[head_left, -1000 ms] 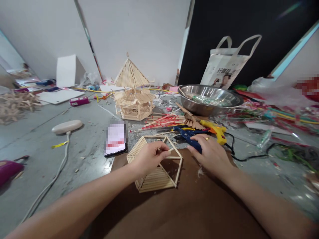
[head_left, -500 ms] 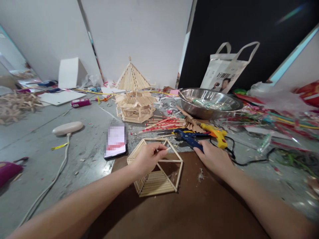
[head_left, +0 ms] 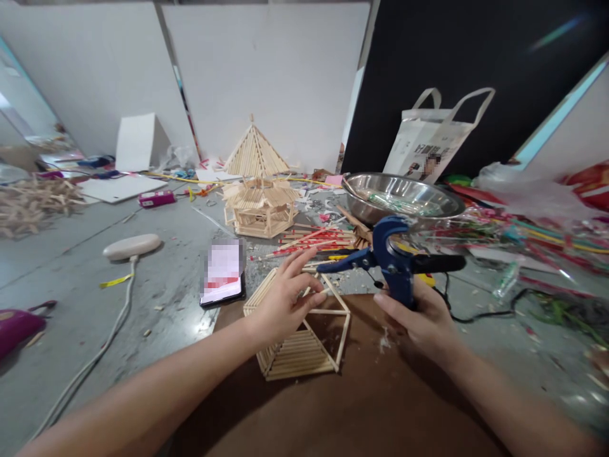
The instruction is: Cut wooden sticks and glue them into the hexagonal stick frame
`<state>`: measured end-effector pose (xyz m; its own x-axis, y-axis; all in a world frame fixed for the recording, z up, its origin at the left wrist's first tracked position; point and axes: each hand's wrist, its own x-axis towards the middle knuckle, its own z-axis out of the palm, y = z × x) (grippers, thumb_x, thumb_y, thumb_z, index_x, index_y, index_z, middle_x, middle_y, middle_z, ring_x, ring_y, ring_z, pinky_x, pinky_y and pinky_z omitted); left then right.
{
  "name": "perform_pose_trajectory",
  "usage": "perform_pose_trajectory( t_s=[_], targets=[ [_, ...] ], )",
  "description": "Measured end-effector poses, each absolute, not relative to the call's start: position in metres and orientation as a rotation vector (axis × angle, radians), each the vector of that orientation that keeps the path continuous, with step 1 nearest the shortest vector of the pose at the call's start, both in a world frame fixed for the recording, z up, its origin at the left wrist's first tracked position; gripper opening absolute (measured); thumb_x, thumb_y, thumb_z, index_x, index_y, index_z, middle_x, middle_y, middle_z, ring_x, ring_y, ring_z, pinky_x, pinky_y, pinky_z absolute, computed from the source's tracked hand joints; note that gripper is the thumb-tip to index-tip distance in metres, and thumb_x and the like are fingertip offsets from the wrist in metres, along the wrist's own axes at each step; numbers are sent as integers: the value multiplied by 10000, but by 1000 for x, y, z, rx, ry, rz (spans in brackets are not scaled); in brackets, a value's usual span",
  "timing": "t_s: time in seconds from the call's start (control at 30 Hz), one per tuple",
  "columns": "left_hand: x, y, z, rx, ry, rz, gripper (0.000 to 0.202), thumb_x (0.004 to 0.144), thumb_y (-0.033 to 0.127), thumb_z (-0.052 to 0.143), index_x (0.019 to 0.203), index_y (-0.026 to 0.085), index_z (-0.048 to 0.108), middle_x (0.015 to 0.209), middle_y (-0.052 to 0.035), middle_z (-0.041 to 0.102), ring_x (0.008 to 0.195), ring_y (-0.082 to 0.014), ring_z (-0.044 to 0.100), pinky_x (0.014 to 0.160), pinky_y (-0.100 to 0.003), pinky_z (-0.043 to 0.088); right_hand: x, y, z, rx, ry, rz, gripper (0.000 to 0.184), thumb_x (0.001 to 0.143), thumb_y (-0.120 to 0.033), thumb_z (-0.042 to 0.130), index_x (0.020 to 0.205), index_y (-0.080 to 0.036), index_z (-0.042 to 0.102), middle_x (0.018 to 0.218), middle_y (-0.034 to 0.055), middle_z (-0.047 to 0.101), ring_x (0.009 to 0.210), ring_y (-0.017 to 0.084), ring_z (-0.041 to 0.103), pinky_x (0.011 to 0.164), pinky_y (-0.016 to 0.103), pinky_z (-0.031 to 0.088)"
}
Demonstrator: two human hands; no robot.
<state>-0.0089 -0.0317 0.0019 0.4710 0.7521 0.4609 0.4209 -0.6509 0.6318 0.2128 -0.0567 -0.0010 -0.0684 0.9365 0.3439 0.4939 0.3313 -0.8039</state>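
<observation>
A blue hand cutter with a hooked head (head_left: pixel 392 257) is raised in my right hand (head_left: pixel 421 314), whose fingers are wrapped round its lower part. Its exact type is hard to tell. My left hand (head_left: pixel 283 298) is over the hexagonal frame of wooden sticks (head_left: pixel 343 339), fingers spread, thumb and forefinger tips close to each other. I see no stick clearly between them. Some of the frame's panels are filled with rows of sticks (head_left: pixel 302 352), and others are bare. The frame lies on a brown board (head_left: pixel 371 393); my left hand covers part of it.
Behind the frame stands a stick-built pavilion (head_left: pixel 259 209). A phone (head_left: pixel 222 273) lies left of the frame. Red-tipped sticks (head_left: pixel 314 240) and a steel basin (head_left: pixel 404 197) are farther back. A white charger (head_left: pixel 132 246) with a cable lies left; wrapped litter (head_left: pixel 537 228) spreads right.
My right hand has lifted the blue cutter off the floor and turned it upright, closer to the frame. My left hand's fingers have spread from a pinch, staying over the frame.
</observation>
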Motion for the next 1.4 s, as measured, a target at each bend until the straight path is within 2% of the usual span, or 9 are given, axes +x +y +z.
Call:
perform_pose_trajectory(
  t_s=[0.17, 0.27, 0.33, 0.5, 0.63, 0.73, 0.97, 1.13, 1.4],
  targets=[
    [-8, -34, 3, 2209, 840, 910, 123, 778, 233, 419, 743, 152, 505, 1021, -100, 517, 969, -139, 469, 816, -292, 365, 209, -62, -4, -1117, -1485, 1196, 330, 698, -298, 499, 1021, -234, 465, 421, -82, 338, 312, 57, 300, 303, 197, 252],
    [-6, -37, 2, 2211, 806, 941, 127, 772, 234, 430, 716, 144, 500, 854, -84, 555, 947, -146, 476, 763, -265, 382, 208, -62, 0, -1080, -1481, 1229, 352, 662, -299, 514, 1007, -229, 492, 581, -18, 518, 440, 94, 464, 376, 219, 357],
    [-5, -39, 0, 2203, 792, 944, 133, 771, 240, 435, 715, 141, 504, 792, -70, 557, 894, -141, 494, 734, -255, 389, 209, -63, 3, -1078, -1576, 1183, 283, 667, -321, 481, 928, -224, 534, 693, 20, 572, 525, 120, 519, 433, 241, 405],
    [1, -45, -2, 2152, 779, 884, 157, 765, 265, 448, 715, 131, 514, 713, -40, 550, 657, -92, 501, 615, -211, 400, 204, -69, 11, -1046, -1804, 1264, 388, 738, -384, 252, 521, -196, 513, 335, -11, 348, 288, 102, 344, 318, 252, 334],
    [5, -49, 0, 2200, 657, 801, 169, 781, 265, 421, 754, 146, 539, 862, -63, 567, 793, -111, 513, 705, -218, 398, 197, -67, 12, -981, -1779, 1123, 367, 744, -330, 226, 740, -200, 569, 624, 75, 569, 544, 172, 534, 501, 319, 441],
    [3, -45, 1, 2164, 808, 860, 177, 785, 276, 410, 767, 150, 534, 870, -59, 581, 783, -113, 523, 695, -223, 403, 200, -62, 10, -1116, -1696, 939, 230, 723, -275, 375, 890, -214, 521, 876, 73, 574, 769, 194, 554, 656, 334, 454],
    [-11, -32, -2, 2090, 970, 1067, 156, 785, 260, 405, 762, 145, 507, 676, -2, 565, 595, -68, 486, 555, -181, 386, 207, -52, -2, -1358, -2089, 163, 429, 623, -169, 495, 1037, -179, 381, 964, 84, 521, 887, 207, 499, 761, 347, 405],
    [-10, -34, -7, 2186, 903, 1088, 122, 776, 223, 423, 796, 144, 514, 648, 10, 547, 568, -57, 462, 533, -165, 380, 202, -53, -9, -1391, -2286, 84, 514, 565, -115, 499, 1057, -176, 363, 994, 91, 499, 934, 226, 466, 766, 359, 388],
    [-10, -35, -9, 2290, 881, 1047, 160, 781, 176, 384, 677, 127, 494, 534, 37, 433, 497, -44, 357, 460, -147, 333, 200, -54, -7, -1368, -2347, 107, 378, 645, -278, 514, 996, -179, 417, 912, 89, 523, 882, 215, 480, 706, 325, 391]
  ],
)
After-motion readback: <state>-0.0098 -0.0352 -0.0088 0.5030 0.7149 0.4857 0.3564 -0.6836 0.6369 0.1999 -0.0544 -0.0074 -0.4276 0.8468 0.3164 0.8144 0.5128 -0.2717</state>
